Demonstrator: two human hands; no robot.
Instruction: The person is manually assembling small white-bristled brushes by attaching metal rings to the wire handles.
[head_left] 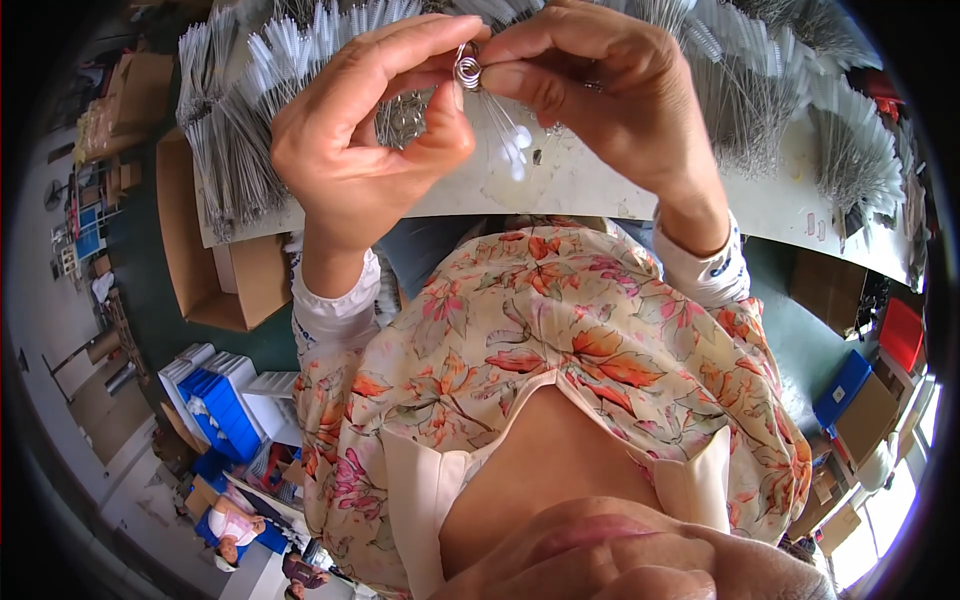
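Note:
In front of me, over the worktable, both hands meet at a small cluster of silver wire loops [468, 71]. My left hand [335, 150] is curled, index finger above and thumb below, with the loops between their tips. From the other side, the thumb and index finger of my right hand [625, 105] pinch the loops' edge. Several thin wires with white tips [515, 150] hang below the loops, seemingly joined to them. Behind my left hand, a pile of shiny metal rings [405, 118] shows partly.
Bundles of thin wire brushes with white bristles [235, 150] cover the table's left, with more brushes [745, 110] at the right. The pale table edge [480, 205] runs before me. A cardboard box [235, 285] stands low left. Two people [235, 525] are far off, lower left.

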